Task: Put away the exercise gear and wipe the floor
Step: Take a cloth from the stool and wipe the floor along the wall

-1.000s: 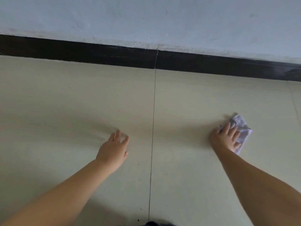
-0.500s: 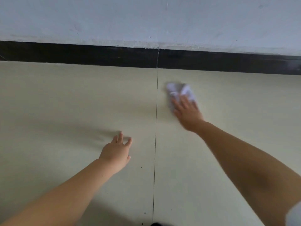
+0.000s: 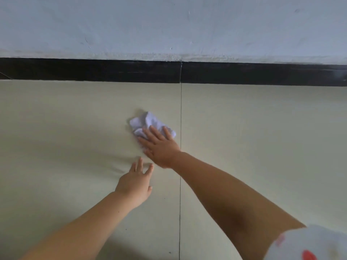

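Closest to the camera, bottom right corner, there's a bit of white sleeve (image 3: 308,243) with a red mark on it, kinda blurry. From there the right forearm stretches up and leftward across the dark tile seam (image 3: 180,203) in the floor (image 3: 56,128). The left arm comes in from the bottom left, angled up to the right, and the left hand (image 3: 134,186) is planted on the cream tile just left of that seam, wrist bent back a little. Its fingers (image 3: 139,164) are straight and slightly spread, tips on the floor, holding nothing.

A bit further out, the right hand (image 3: 161,149) lies palm down, just beyond the left hand's fingertips. Its fingers are straight and fanned out, pressing flat on a crumpled white cloth (image 3: 148,121) rather than curling round it. The cloth sits on the floor left of the seam, bunched up, most of it sticking out past the fingertips toward the wall.

Farther back, the floor meets a black baseboard (image 3: 93,70) running the full width, with a scuffed pale wall (image 3: 169,25) above it.
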Tool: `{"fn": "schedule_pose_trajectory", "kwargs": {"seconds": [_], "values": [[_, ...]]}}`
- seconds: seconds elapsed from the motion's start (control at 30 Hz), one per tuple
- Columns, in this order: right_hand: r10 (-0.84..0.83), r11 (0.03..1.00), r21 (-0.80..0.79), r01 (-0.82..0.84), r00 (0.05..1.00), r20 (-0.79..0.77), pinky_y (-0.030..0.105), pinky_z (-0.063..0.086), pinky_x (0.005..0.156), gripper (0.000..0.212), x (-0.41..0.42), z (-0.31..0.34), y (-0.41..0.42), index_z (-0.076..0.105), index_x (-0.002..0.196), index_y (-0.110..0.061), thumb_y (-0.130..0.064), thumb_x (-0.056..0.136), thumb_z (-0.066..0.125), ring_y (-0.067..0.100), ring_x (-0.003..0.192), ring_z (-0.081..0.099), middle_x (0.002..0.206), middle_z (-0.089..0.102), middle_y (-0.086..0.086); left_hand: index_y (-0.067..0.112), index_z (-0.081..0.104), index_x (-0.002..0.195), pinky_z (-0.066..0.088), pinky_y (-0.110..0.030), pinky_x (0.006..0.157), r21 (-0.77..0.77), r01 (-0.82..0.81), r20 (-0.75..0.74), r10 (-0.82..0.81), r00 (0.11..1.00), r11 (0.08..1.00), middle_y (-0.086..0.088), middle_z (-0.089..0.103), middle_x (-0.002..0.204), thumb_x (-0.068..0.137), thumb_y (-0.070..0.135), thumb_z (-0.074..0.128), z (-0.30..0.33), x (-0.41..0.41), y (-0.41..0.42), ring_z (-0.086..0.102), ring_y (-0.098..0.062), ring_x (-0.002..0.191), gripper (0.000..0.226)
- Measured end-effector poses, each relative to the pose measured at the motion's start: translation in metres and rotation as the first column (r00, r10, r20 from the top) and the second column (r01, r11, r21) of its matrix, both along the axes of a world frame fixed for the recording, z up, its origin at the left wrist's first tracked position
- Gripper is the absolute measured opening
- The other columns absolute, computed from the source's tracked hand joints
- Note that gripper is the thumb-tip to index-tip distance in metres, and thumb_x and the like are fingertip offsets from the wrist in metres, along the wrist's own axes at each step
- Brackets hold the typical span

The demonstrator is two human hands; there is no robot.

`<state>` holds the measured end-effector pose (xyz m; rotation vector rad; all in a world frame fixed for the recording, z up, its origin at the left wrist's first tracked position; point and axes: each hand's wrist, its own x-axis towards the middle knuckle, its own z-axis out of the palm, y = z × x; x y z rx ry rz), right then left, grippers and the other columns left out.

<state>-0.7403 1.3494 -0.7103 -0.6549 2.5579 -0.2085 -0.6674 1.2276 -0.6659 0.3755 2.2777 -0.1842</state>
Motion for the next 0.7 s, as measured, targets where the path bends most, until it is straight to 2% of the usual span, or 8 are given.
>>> {"fn": "schedule_pose_trajectory", "kwargs": {"seconds": [0.07,0.13,0.2,0.27,0.37,0.47,0.53,0.7], "values": [[0.167,0.986,0.022,-0.167,0.986,-0.011,0.049,-0.009,0.115,0.052,-0.015,0.000,0.001,-0.001,0.152,-0.032,-0.039,0.103,0.016,0.020,0.147,-0.010,0.160,-0.009,-0.004,0.024,0.005,0.152,0.037,-0.035,0.105,-0.019,0.011,0.013,-0.010,1.000,1.000,-0.015,-0.006,0.159,0.098,0.039,0.039,0.002,-0.002,0.000,0.009,-0.028,0.147,0.066],[0.162,0.986,0.056,-0.160,0.986,-0.036,0.047,-0.005,0.117,0.052,-0.033,-0.004,0.027,-0.002,0.151,-0.032,-0.039,0.103,0.015,0.020,0.148,-0.008,0.160,-0.009,-0.004,0.018,0.020,0.148,0.040,-0.034,0.101,-0.038,0.031,-0.031,-0.033,0.999,0.999,-0.018,0.009,0.157,0.098,0.033,0.039,0.006,-0.004,0.002,0.024,-0.029,0.142,0.056],[-0.019,0.995,0.098,0.026,0.998,-0.066,0.046,-0.003,0.116,0.053,-0.048,-0.006,0.074,-0.008,0.151,-0.028,-0.037,0.104,0.014,0.021,0.148,-0.009,0.160,-0.010,0.000,0.015,0.038,0.134,0.041,-0.037,0.097,-0.048,0.029,-0.144,-0.035,0.989,0.998,-0.016,0.033,0.142,0.096,0.026,0.040,0.010,-0.009,0.008,0.043,-0.029,0.126,0.040],[-0.220,0.969,0.100,0.227,0.972,-0.079,0.045,-0.004,0.116,0.053,-0.052,-0.007,0.133,-0.011,0.150,-0.028,-0.037,0.103,0.013,0.021,0.147,-0.011,0.160,-0.012,0.000,0.015,0.038,0.132,0.036,-0.040,0.099,-0.036,0.009,-0.236,-0.017,0.972,0.999,-0.010,0.038,0.133,0.095,0.028,0.042,0.008,-0.018,0.021,0.045,-0.027,0.120,0.040],[-0.513,0.850,0.103,0.516,0.857,-0.058,0.043,-0.005,0.117,0.053,-0.025,-0.005,0.222,-0.008,0.150,-0.033,-0.041,0.103,0.013,0.016,0.147,-0.012,0.159,-0.014,-0.008,0.025,0.014,0.148,0.026,-0.052,0.108,0.100,-0.106,-0.167,0.121,0.978,0.989,-0.013,0.010,0.153,0.094,0.041,0.048,-0.003,-0.032,0.059,0.020,-0.033,0.141,0.066],[-0.733,0.669,0.117,0.734,0.677,-0.060,0.045,-0.004,0.119,0.053,0.009,-0.002,0.277,-0.004,0.151,-0.035,-0.044,0.101,0.013,0.014,0.147,-0.012,0.160,-0.012,-0.009,0.037,-0.010,0.149,0.022,-0.058,0.110,0.071,-0.227,0.014,0.227,0.974,0.971,-0.010,-0.022,0.156,0.092,0.045,0.052,-0.009,-0.036,0.093,-0.009,-0.042,0.144,0.085],[-0.759,0.638,0.143,0.757,0.649,-0.047,0.044,-0.005,0.119,0.053,0.015,-0.004,0.287,-0.004,0.151,-0.036,-0.044,0.101,0.013,0.015,0.147,-0.011,0.160,-0.011,-0.007,0.039,-0.014,0.148,0.025,-0.059,0.109,0.020,-0.219,0.050,0.218,0.975,0.975,-0.012,-0.028,0.154,0.094,0.036,0.051,-0.012,-0.038,0.098,-0.012,-0.044,0.143,0.085],[-0.736,0.663,0.198,0.722,0.677,-0.004,0.044,-0.009,0.117,0.055,0.009,-0.005,0.290,-0.009,0.150,-0.033,-0.043,0.101,0.013,0.017,0.146,-0.015,0.159,-0.016,-0.003,0.045,-0.013,0.146,0.027,-0.056,0.108,-0.034,-0.222,0.176,0.225,0.958,0.974,-0.006,-0.031,0.154,0.095,0.022,0.046,-0.002,-0.053,0.091,-0.012,-0.040,0.144,0.081]]}}
